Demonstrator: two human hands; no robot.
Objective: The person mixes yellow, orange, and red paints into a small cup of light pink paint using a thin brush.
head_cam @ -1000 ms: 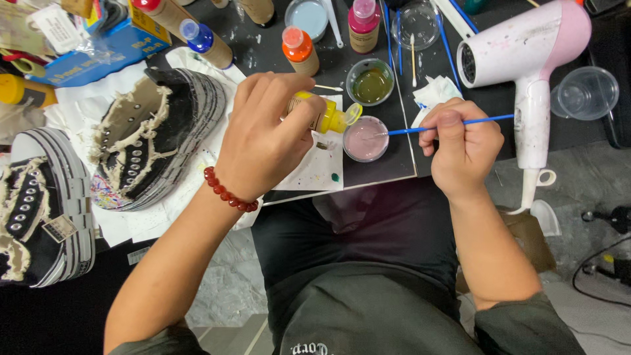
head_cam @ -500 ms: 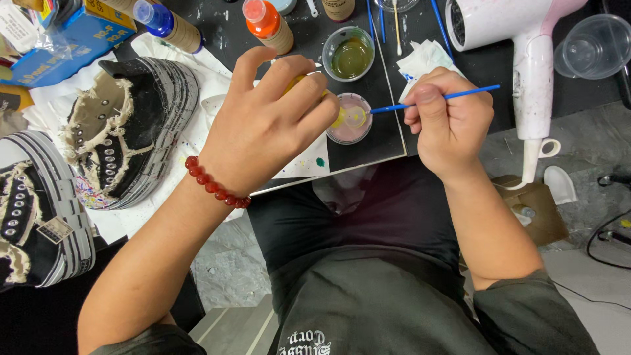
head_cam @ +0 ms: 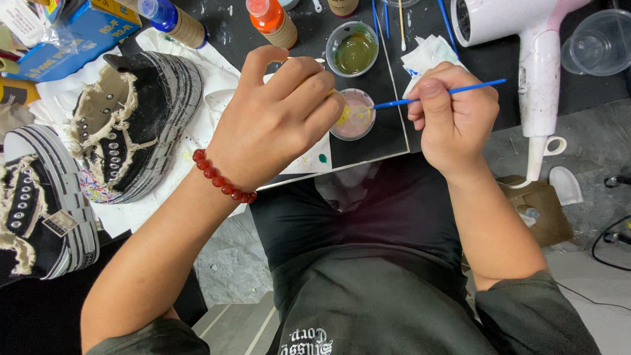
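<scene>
Over the small pink paint cup (head_cam: 353, 116), the left hand (head_cam: 273, 128) clenches a tilted yellow bottle (head_cam: 343, 113), while the right hand (head_cam: 453, 121), just beside, pinches a blue paintbrush (head_cam: 439, 94) dipping into it.

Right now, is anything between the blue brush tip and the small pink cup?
Nothing visible blocks it. The right hand holds the blue brush with its tip over the small pink cup. The left hand holds a yellow bottle at the cup's left rim, beside the brush tip, not across its path.
</scene>
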